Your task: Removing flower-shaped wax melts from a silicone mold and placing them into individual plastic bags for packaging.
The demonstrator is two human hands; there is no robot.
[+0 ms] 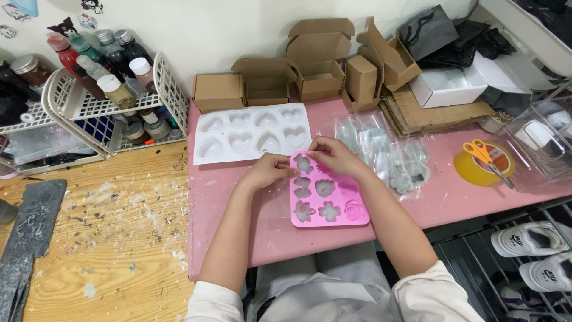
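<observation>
A: Looking down at the centre of the frame, we see the pink flower mould (328, 194) lying flat on the pink worktop (453, 191), just below the white heart mould (253, 133).

B: Yes, and both of our hands are at its upper edge. The left hand (271, 170) has the fingers curled, and the tips pinch the upper left corner of the pink flower mould.

A: The right hand (335, 154) is also closed in a pinch, on the top rim near the first cavity. Grey flower shapes sit in several cavities; we cannot tell what material they are.

B: To the right of the hands lie clear plastic bags (387, 152) with grey pieces inside, touching the forearm.

A: Further right there is a yellow tape roll (472, 171), and orange scissors (485, 156) rest on top of it.

B: Along the top of the frame stand small cardboard boxes (316, 74), some open, against the wall. In the upper left a white wire rack (113, 104) holds bottles (98, 62) of colour.

A: The lower left shows a wooden surface (119, 238) with white flecks on it. Sneakers (527, 238) lie on a rack at the lower right.
</observation>
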